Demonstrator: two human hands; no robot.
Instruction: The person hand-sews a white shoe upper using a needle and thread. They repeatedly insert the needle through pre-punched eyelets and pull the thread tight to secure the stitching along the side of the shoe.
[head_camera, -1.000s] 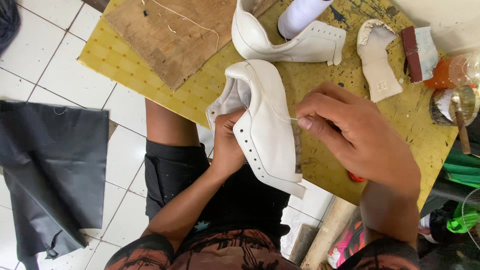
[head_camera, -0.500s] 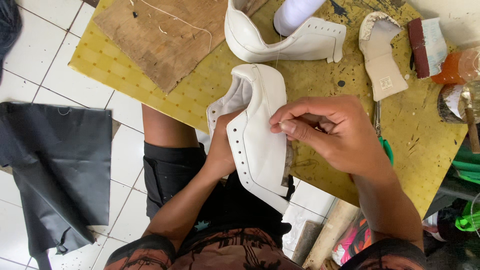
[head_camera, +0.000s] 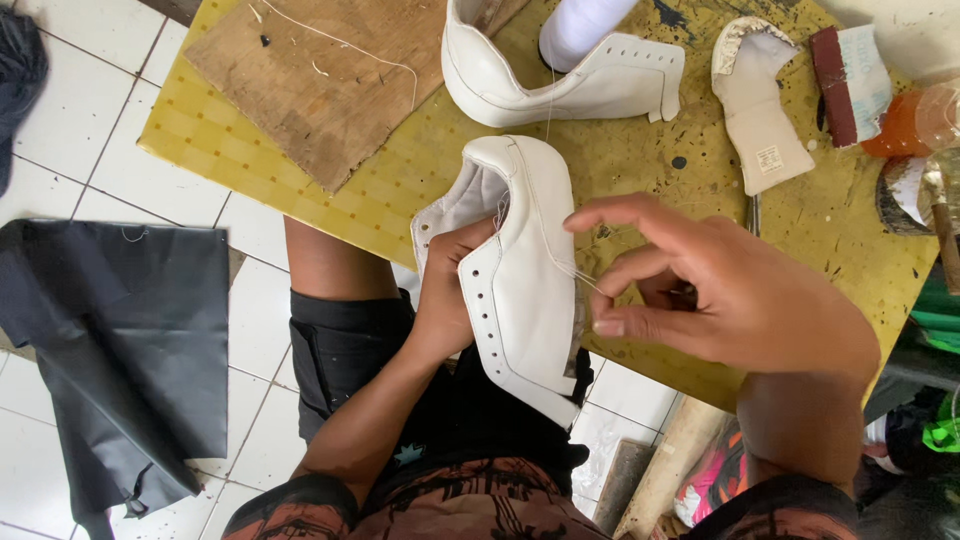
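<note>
Single head-worn view, looking steeply down, almost straight overhead, onto the person's own lap and forearms. Close range: hands and the white shoe upper (head_camera: 525, 280) fill the frame centre. The yellow table (head_camera: 300, 190) runs diagonally across the upper half, its near edge cutting from upper left to lower right. White tiled floor (head_camera: 80, 130) takes the left side. Person's knees and shorts sit at bottom centre. No second view to compare.

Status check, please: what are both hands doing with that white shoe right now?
Left hand grips white shoe upper from inside. Right hand pinches thin thread off its side. Nothing between hands and shoe.
</note>
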